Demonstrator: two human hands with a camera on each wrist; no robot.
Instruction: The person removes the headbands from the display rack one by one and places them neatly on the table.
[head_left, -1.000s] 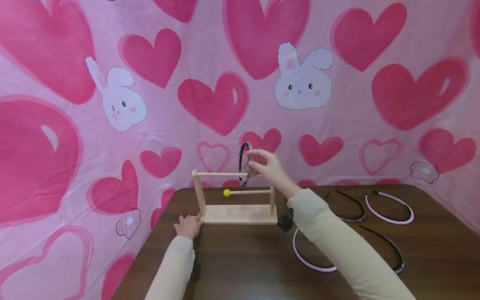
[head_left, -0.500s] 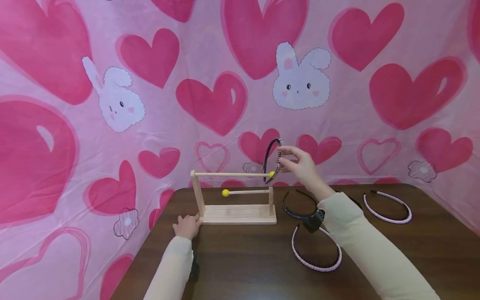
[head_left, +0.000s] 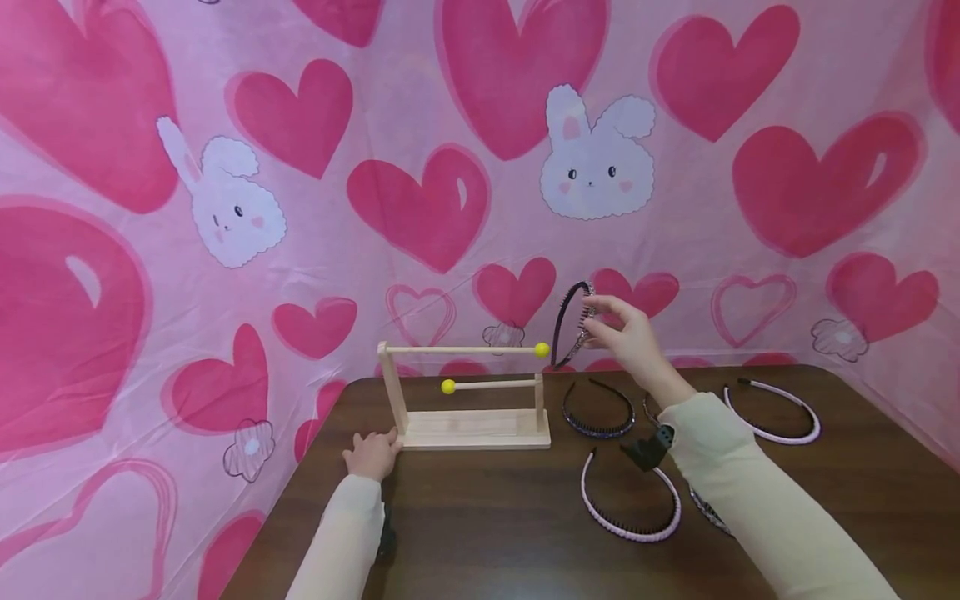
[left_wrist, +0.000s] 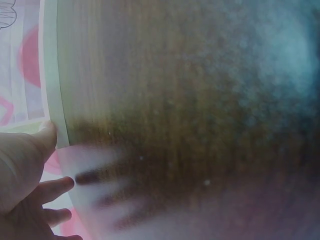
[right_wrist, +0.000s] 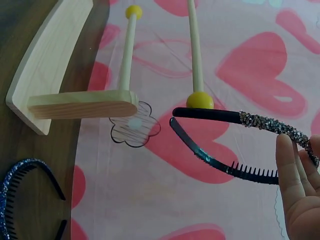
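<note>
Between thumb and fingers my right hand [head_left: 627,337] pinches a black toothed headband [head_left: 567,321] with a sparkly beaded band. The headband is in the air, just right of the upper rod's yellow ball [head_left: 542,350] and apart from it. In the right wrist view its two tips [right_wrist: 179,113] point toward that ball. A wooden two-rod stand [head_left: 472,429] is on the table, both rods bare. My left hand [head_left: 372,454] rests on the table with its fingers touching the left end of the stand's base; in the left wrist view the fingers [left_wrist: 57,190] are spread.
Right of the stand lie a dark blue glittery headband [head_left: 600,432], a pale lilac headband [head_left: 633,536] and another lilac one [head_left: 806,437]. A further sparkly headband [head_left: 708,512] is partly hidden under my right sleeve. A heart-patterned cloth [head_left: 420,208] hangs behind the table [head_left: 480,517].
My right hand has carried the headband rightward, from around the upper rod, past the yellow ball and off its end. My left hand has stayed at the base.
</note>
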